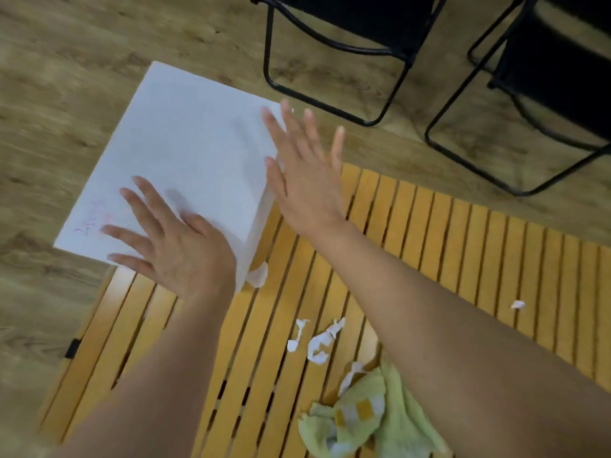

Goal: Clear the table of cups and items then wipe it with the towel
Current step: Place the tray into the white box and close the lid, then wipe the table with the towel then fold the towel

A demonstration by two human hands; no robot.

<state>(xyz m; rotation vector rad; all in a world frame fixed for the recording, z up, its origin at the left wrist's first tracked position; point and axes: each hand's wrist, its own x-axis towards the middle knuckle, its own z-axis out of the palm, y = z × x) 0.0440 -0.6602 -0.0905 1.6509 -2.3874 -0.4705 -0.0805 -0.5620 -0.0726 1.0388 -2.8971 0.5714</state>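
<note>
A large white sheet of paper (185, 153) lies over the far left corner of the yellow slatted table (463, 246) and hangs out past its edge. My left hand (168, 246) rests flat on the sheet's near part, fingers spread. My right hand (307, 173) is open with fingers apart at the sheet's right edge, where the paper folds down. A crumpled light green towel (370, 414) with yellow and white checks lies on the table under my right forearm. Torn white paper scraps (317, 342) lie in front of the towel, and one small scrap (517, 305) sits further right.
Two black metal-framed chairs (347, 44) (545, 94) stand on the wooden floor beyond the table. A small black clip (73, 348) sits on the table's left edge. Wooden floor (49, 94) surrounds the table on the left and far sides.
</note>
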